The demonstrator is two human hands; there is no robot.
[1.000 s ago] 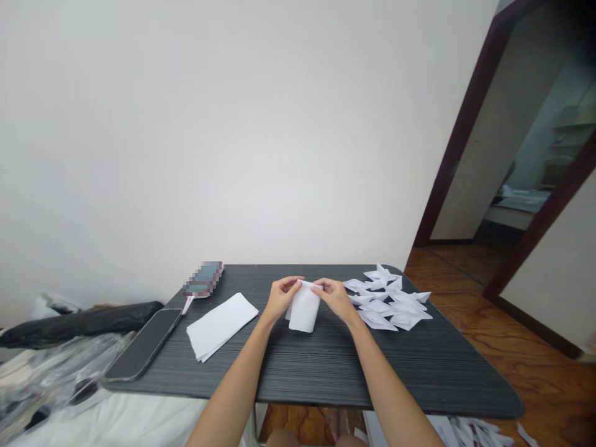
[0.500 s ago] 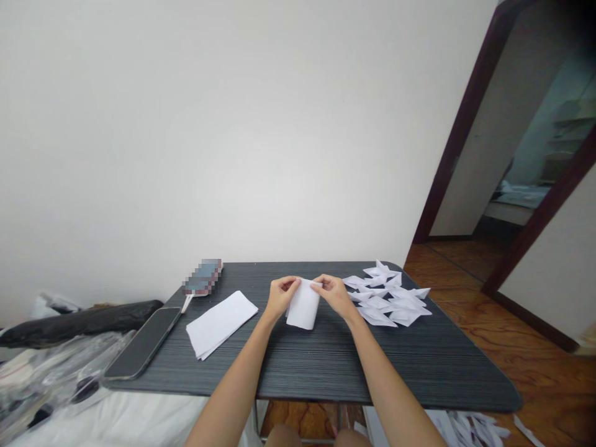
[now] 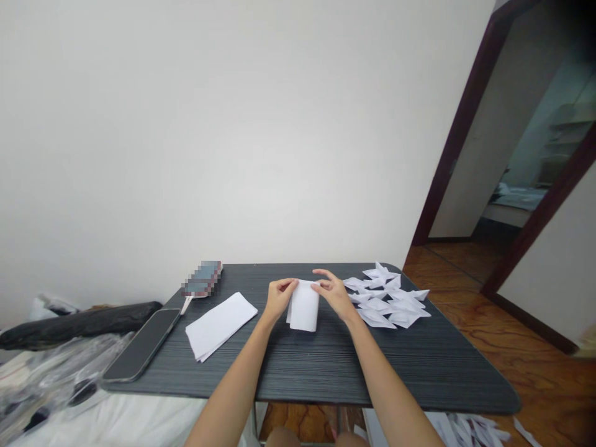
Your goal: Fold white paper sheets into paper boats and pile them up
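Left hand [image 3: 278,298]: thumb and fingers pinched closed on the top left corner of a folded paper [image 3: 305,309]. Right hand [image 3: 334,296]: thumb and a fingertip on the top right corner, one finger lifted clear, the rest loosely spread. Folded paper: white, hanging between and below the hands, a second layer showing at its left edge; inner folds and the fingertips behind it hidden.

Paper boats [image 3: 407,304]: white, a cluster just right of the right hand; overlapping, count uncertain. Paper stack [image 3: 221,326]: left of the left hand, lying flat on the table [image 3: 321,372]. Phone [image 3: 144,344]: dark, farther left. Second device [image 3: 205,279]: beyond the stack, face pixelated, white cable [image 3: 187,304] attached.

Paper strips [image 3: 475,430]: right of and below the hands, under the table, cut off at bottom; whether boxed, cannot tell. Clear plastic bags [image 3: 74,363]: far left of the hands; dark pieces inside, hard to identify.
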